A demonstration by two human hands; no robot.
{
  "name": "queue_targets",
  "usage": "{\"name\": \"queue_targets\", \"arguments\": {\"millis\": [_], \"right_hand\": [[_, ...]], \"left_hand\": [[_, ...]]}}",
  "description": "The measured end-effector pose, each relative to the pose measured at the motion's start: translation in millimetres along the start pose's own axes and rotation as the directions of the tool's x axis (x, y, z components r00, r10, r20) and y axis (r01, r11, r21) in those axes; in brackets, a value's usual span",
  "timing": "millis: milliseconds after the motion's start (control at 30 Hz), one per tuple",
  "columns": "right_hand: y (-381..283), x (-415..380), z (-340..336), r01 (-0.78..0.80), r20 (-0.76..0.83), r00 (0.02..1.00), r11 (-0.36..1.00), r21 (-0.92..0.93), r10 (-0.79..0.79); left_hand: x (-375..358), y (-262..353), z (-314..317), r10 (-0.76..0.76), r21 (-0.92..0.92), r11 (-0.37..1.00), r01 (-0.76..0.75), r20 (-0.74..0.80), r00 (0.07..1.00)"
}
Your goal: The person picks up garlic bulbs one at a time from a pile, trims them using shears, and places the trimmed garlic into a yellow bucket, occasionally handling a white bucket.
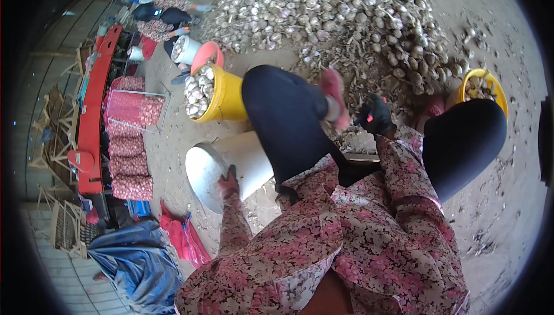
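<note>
My left hand (229,183), in a glove with dark fingertips, is closed at the rim of a white bucket (248,156) beside my left leg. The bucket's pale round end faces left. Between my knees, my right hand (376,117) in a dark glove is curled around something with small orange-red parts, mostly hidden by the fingers. A yellow bucket (229,97) full of garlic bulbs (199,91) stands beyond the white one. To the right, behind my right knee, a second yellow bucket (503,92) holds brownish pieces.
A large heap of garlic (323,9) spreads over the floor ahead. Another person (164,20) works at the upper left, near a white bucket (186,50) and a pink basin (208,55). Filled red net sacks (130,162), a red metal beam (95,113) and a blue tarp (135,263) line the left.
</note>
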State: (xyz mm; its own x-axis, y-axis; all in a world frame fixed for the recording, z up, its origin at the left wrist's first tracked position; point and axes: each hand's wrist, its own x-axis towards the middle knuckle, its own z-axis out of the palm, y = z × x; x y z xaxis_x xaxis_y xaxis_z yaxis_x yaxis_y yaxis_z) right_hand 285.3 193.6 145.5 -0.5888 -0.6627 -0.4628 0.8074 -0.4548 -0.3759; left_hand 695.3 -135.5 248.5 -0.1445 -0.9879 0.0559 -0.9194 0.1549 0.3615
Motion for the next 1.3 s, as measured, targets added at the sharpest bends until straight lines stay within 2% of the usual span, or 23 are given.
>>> {"name": "queue_targets", "arguments": {"millis": [67,133,167,200,233,367,467,567,600,633,700,733,833,900,933,1000,1067,1100,1133,1167,1233,1267,1300], "right_hand": [[-1,-1,-16,0.012,-0.06,0.998,0.997,0.073,-0.007],[23,29,-79,0.292,0.154,0.956,0.741,-0.605,-0.251],[21,29,-77,0.299,0.169,0.954,0.734,-0.61,-0.248],[17,25,-75,0.119,-0.059,0.989,0.961,-0.25,-0.138],[13,22,-74,-0.021,-0.226,0.972,0.981,0.193,0.066],[-16,0,-43,0.015,-0.386,0.923,0.999,0.035,0.0],[-32,-17,-47,0.029,-0.438,0.895,0.991,-0.128,-0.083],[-45,-25,-40,0.12,-0.546,0.818,0.981,-0.15,-0.184],[-46,-22,-48,0.149,-0.505,0.831,0.969,-0.199,-0.232],[-47,-16,-58,0.173,-0.455,0.847,0.953,-0.25,-0.273],[-54,13,-91,0.2,-0.483,0.77,0.877,-0.436,-0.416],[-58,24,-100,0.201,-0.469,0.695,0.773,-0.601,-0.546],[-81,21,-88,0.193,-0.533,0.673,0.817,-0.543,-0.513],[-104,15,-72,-0.092,-0.576,0.588,0.66,-0.745,-0.568],[-114,17,-68,-0.089,-0.584,0.584,0.67,-0.737,-0.564],[-124,23,-60,-0.192,-0.483,0.613,0.474,-0.859,-0.626],[-117,35,-55,-0.139,-0.454,0.623,0.481,-0.865,-0.637],[-109,42,-55,0.051,-0.49,0.686,0.707,-0.705,-0.538],[-104,46,-55,0.213,-0.488,0.751,0.864,-0.457,-0.444],[-99,42,-47,0.186,-0.523,0.802,0.952,-0.243,-0.29],[-73,61,-72,0.145,-0.416,0.907,0.978,0.15,-0.071],[-82,47,-37,0.142,-0.517,0.855,0.973,0.181,-0.029],[-84,42,-29,0.125,-0.498,0.867,0.97,0.209,-0.005]], "left_hand": [[-59,64,-9,0.042,0.059,0.997,-0.047,0.085,0.995],[-84,104,-11,0.124,-0.027,0.992,-0.121,0.206,0.971],[-84,111,-3,0.205,-0.034,0.979,-0.203,0.228,0.952],[-84,118,5,0.285,-0.041,0.958,-0.284,0.253,0.925],[-85,135,9,0.282,-0.043,0.959,-0.28,0.252,0.926],[-61,217,38,0.506,-0.003,0.86,-0.51,0.12,0.854],[-36,294,55,0.516,-0.021,0.85,-0.526,0.231,0.825],[-3,358,93,0.661,-0.019,0.75,-0.662,0.085,0.746],[11,379,103,0.697,-0.029,0.71,-0.704,0.173,0.696],[26,391,110,0.829,0.093,0.551,-0.829,0.056,0.557],[53,407,97,0.864,0.146,0.472,-0.869,0.12,0.49],[76,399,91,0.903,0.12,0.38,-0.917,0.164,0.396],[182,326,93,0.97,0.087,-0.005,-0.996,0.243,0.016],[218,270,94,0.949,0.136,0.106,-0.985,0.281,0.141],[209,269,84,0.882,0.235,0.253,-0.939,0.343,0.323],[206,285,78,0.722,0.272,0.387,-0.881,0.505,0.473],[202,334,79,0.613,0.427,0.355,-0.832,0.565,0.552],[170,381,74,0.621,0.542,0.316,-0.779,0.503,0.601],[140,430,63,0.809,0.36,0.28,-0.89,0.41,0.421],[122,474,68,0.93,0.14,0.214,-0.967,0.273,0.245],[37,568,82,0.944,-0.307,0.268,-0.913,0.275,0.184],[33,591,125,0.966,-0.346,0.094,-0.934,0.257,0.002],[-2,617,159,0.908,-0.433,0.242,-0.868,0.417,0.045]]}}
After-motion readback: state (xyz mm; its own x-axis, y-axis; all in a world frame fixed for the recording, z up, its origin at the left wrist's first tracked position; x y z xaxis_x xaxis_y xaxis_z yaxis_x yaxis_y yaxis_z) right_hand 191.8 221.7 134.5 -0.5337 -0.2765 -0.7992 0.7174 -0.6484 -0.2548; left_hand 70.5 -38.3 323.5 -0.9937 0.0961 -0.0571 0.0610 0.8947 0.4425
